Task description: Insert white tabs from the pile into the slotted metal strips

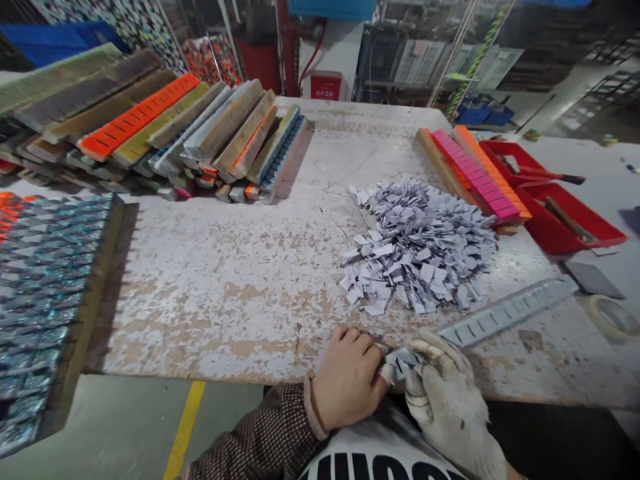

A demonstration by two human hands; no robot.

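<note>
Paper tags (pixel 403 362) sat as a small bundle at the lower centre of the frame, pinched between both hands. They looked pale grey, small and squarish. The bare left hand (pixel 347 383) curled, fingertips gripping the bundle; the gloved right hand (pixel 445 393) closed around its other side.

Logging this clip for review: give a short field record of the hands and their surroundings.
Left hand: bare, fingers curled, touching the tag bundle
Right hand: gloved, gripping the tag bundle
Slotted strip: grey, flat on table, one end by the hands
Tag pile: loose, beyond the hands
Strip stacks: far left of table
Red trays: far right, tools inside
</note>
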